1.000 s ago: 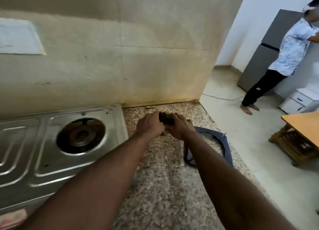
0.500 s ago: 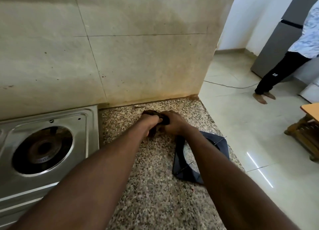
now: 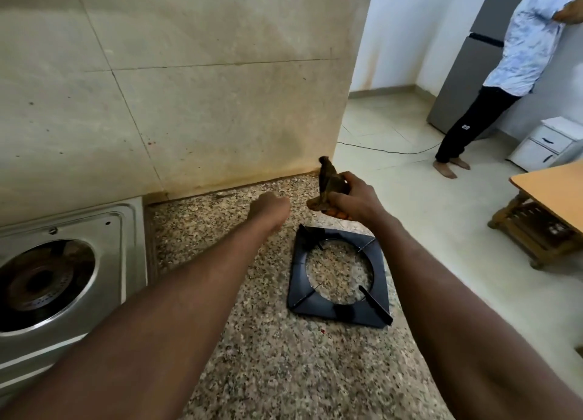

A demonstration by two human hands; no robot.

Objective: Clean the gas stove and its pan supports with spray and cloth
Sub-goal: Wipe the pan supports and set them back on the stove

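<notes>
My right hand [image 3: 353, 200] grips a crumpled dark brown cloth [image 3: 328, 179] above the granite counter, near the wall corner. My left hand [image 3: 268, 208] is curled into a fist just left of it and holds nothing that I can see. A square black pan support [image 3: 339, 310] lies flat on the counter below my right hand. The steel gas stove [image 3: 94, 296] sits at the left with its bare burner [image 3: 38, 280] uncovered.
The speckled granite counter [image 3: 252, 356] ends at its right edge above a tiled floor. A person [image 3: 511, 72] stands by a grey fridge at the far right. A wooden table [image 3: 555, 195] is at the right. A stained tiled wall rises behind the counter.
Both hands held the cloth together on the counter. Now my right hand has lifted the cloth, and my left hand has let go and moved apart to the left.
</notes>
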